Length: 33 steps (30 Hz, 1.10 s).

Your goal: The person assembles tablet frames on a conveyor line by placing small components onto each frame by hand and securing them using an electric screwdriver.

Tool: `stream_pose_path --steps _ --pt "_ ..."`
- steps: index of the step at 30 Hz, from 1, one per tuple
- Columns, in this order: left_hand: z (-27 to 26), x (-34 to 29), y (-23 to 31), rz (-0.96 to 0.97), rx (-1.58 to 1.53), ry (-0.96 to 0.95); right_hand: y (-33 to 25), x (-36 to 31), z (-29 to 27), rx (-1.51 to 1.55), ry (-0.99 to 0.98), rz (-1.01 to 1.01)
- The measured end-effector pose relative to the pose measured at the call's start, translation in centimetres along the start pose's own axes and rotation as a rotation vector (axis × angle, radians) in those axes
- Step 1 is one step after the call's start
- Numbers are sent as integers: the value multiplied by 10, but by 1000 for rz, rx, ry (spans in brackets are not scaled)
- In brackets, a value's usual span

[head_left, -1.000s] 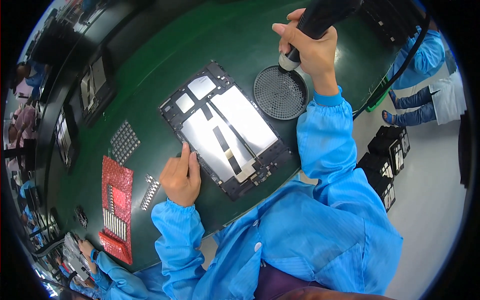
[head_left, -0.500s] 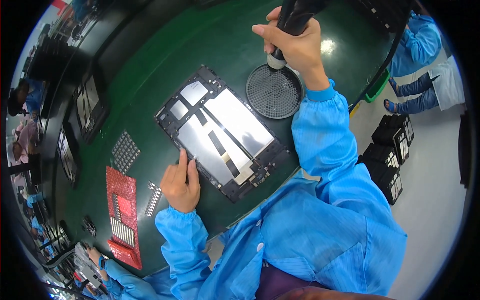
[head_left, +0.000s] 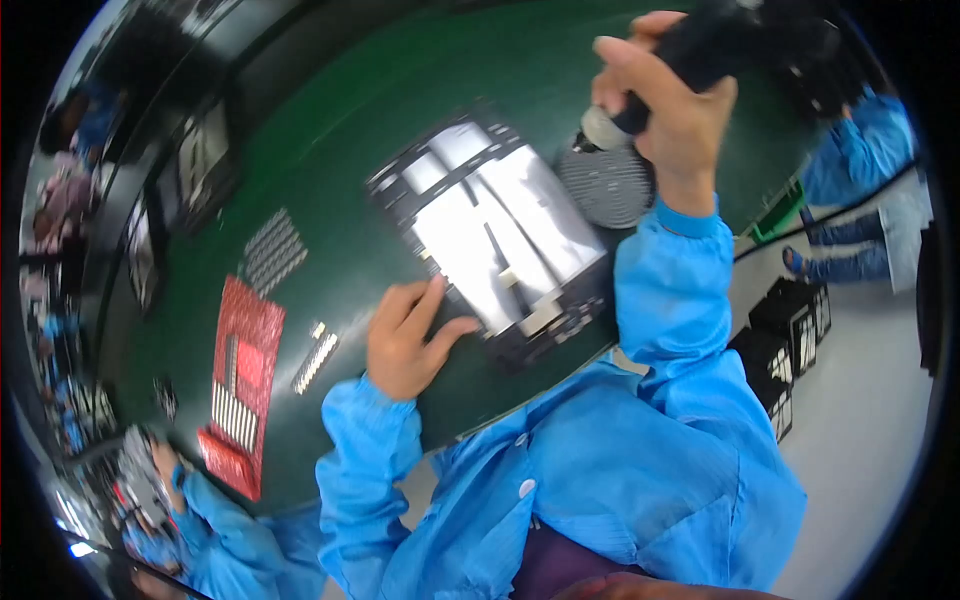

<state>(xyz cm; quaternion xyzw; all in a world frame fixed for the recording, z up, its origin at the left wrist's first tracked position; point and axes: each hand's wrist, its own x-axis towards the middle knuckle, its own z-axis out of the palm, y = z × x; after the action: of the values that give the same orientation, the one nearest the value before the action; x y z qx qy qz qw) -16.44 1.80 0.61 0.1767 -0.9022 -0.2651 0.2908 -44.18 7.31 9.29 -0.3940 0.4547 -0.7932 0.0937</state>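
Open device panel [head_left: 500, 240] lies flat mid-bench, rotated diagonal: dark frame, large silvery reflective plates inside, a thin dark strip crossing the top, a dark cable line down the middle, a small pale tab near its near edge. Blurred, so finer parts can't be told.

Left hand [head_left: 408, 340] rests on the green bench [head_left: 330, 130] at the panel's near-left corner; fingers loosely together, index and thumb touching the frame edge, pinching nothing.

Right hand [head_left: 668, 100] is raised over the far-right side, fingers wrapped tight round a black-handled power tool [head_left: 690, 55] with a pale grey tip [head_left: 600, 128]. Tip sits just over a round dark mesh dish [head_left: 605, 185], which is just right of the panel.

Left of the panel: red tray [head_left: 240, 385] with rows of small pale parts, a loose strip of parts [head_left: 315, 360] beside it, a grey grid of parts [head_left: 272, 250] farther back. Black crates [head_left: 785, 340] on the floor to the right.
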Motion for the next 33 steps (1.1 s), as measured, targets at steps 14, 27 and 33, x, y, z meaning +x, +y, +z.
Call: stream_pose_path --steps 14,27,33 --pt "5 -5 3 37 20 39 16 -49 113 -8 -560 143" --pt "6 -7 2 36 20 25 19 -52 114 2 -564 136" --pt "1 -4 0 34 -33 53 17 -58 117 27 -629 112"
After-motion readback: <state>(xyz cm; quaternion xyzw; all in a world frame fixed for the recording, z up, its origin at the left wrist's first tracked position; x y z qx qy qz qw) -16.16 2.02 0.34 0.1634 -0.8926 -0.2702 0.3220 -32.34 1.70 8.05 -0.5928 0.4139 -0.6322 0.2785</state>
